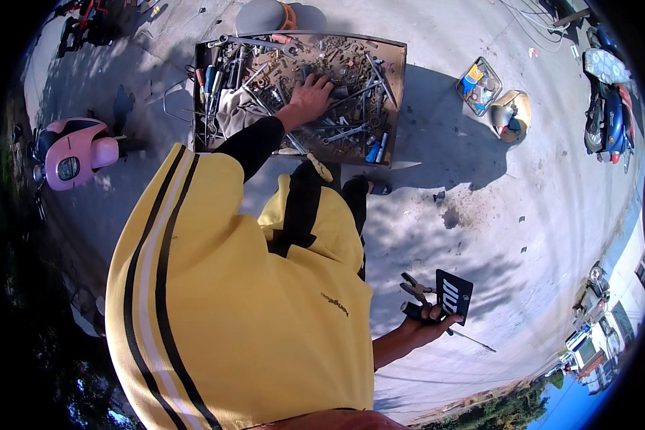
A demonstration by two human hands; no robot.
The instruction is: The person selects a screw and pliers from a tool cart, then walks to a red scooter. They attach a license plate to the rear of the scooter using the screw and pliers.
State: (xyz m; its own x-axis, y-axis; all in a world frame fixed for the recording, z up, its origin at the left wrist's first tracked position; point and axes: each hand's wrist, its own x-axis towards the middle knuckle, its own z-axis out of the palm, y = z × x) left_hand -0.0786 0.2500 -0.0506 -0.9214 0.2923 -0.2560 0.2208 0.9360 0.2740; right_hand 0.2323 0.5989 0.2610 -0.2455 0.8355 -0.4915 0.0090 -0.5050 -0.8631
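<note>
Fingers (426, 319) around pliers (413, 287) and black rectangular plate (454, 294)

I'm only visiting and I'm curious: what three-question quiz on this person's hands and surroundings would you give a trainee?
1. True or false: the left hand reaches into the tray of tools on the ground.
2. What does the right hand hold?
A) a hammer
B) pliers and a dark flat plate
C) a helmet
3. Fill in: the scooter at the left of the picture is ____ in colour.

Key: 1 true; 2 B; 3 pink.
</note>
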